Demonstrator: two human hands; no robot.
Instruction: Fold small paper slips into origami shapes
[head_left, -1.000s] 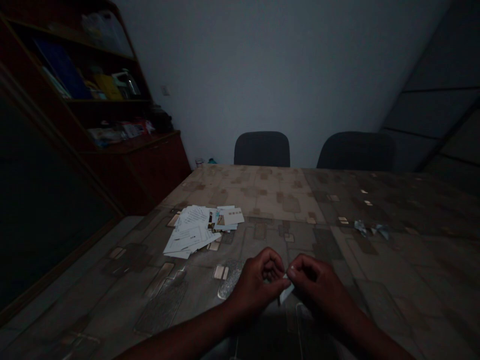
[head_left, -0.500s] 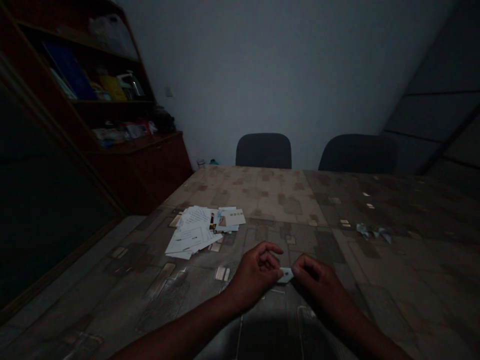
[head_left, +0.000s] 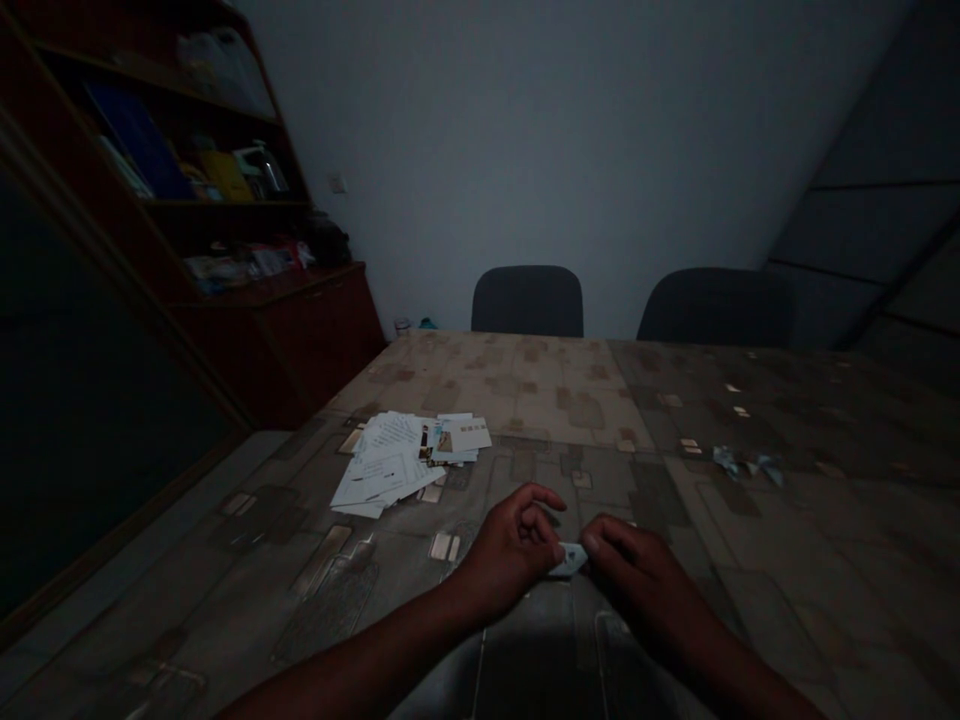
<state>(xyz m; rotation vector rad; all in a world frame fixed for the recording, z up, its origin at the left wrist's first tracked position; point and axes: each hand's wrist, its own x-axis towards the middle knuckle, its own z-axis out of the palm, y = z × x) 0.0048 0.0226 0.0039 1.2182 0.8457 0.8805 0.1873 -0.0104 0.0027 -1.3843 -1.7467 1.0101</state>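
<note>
Between my two hands is a small folded piece of whitish paper [head_left: 571, 559] with a dark mark on it, just above the near part of the table. The thumb of my left hand [head_left: 517, 540] presses on its left end, while the index finger curls in the air above. At the right end, my right hand [head_left: 626, 555] pinches the paper's edge with bent fingers. Part of the paper is hidden under the fingertips. To the left and farther off lies a spread pile of white cards and sheets [head_left: 382, 470], some with printed pictures.
A patterned cloth covers the table [head_left: 525, 380]. Small crumpled scraps [head_left: 746, 465] lie on its right side. Two dark chairs [head_left: 527, 300] stand at the far edge. A red-brown cabinet [head_left: 315, 330] with filled shelves is at the left. The room is dim.
The paper and my right fingertips have shifted slightly down and to the left. The paper is tilted a little differently. My left hand is nearly still, and the pile has not moved.
</note>
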